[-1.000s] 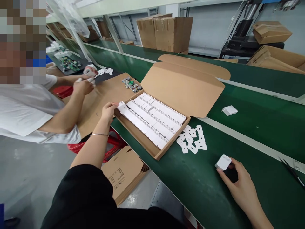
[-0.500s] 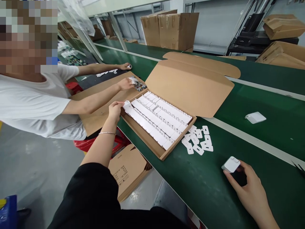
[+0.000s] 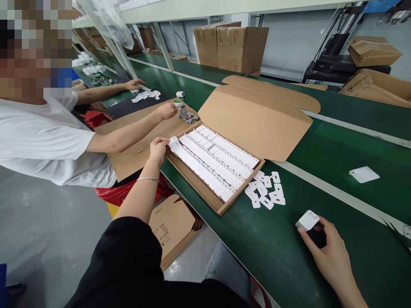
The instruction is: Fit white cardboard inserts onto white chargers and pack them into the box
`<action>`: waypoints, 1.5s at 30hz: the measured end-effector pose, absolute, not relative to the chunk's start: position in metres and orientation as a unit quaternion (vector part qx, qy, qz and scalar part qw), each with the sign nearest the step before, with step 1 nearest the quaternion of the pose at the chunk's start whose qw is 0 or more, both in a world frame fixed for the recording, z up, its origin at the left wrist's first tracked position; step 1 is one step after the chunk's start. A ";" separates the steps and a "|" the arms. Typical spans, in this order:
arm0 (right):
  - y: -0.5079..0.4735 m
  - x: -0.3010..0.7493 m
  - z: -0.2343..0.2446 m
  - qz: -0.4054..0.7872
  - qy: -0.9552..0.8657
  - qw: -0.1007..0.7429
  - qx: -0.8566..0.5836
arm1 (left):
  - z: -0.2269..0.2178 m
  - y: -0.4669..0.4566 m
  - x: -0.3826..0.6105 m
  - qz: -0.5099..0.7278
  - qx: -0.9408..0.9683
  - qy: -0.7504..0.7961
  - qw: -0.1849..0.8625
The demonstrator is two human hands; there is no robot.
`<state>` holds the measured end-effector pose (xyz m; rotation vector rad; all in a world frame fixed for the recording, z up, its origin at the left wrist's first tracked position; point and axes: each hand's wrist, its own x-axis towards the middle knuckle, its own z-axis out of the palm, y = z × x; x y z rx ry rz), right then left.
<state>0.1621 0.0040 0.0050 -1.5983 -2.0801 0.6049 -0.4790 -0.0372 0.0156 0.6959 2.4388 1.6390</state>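
My left hand (image 3: 159, 147) is closed in a pinch on a white plastic charger case (image 3: 174, 141) at the far left end of the nearest row in an open, shallow cardboard box (image 3: 205, 197). Several rows of similar white cases (image 3: 205, 164) lie in that box, with a small gap in one row. Low over the green bench, my right hand (image 3: 332, 252) grips another white charger case (image 3: 308, 220) between thumb and fingers. A loose pile of flat white pieces (image 3: 261, 188) lies between the box and my right hand.
A co-worker's hand (image 3: 167, 111) is over small circuit boards (image 3: 186, 114) on a cardboard sheet (image 3: 128, 160). One white piece (image 3: 365, 174) lies on the green belt (image 3: 340, 149). Dark tweezers (image 3: 398, 237) are at right. Flattened cartons (image 3: 173, 222) are stacked below the bench edge.
The co-worker's far hand has drawn back, leaving a white case on the belt. The lone white piece has shifted right. Both my hands keep their grips; the view has tilted slightly.
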 end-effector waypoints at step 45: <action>-0.005 0.143 0.039 0.110 -0.692 0.353 -0.620 | 0.017 -0.036 -0.479 0.560 0.260 0.777 0.122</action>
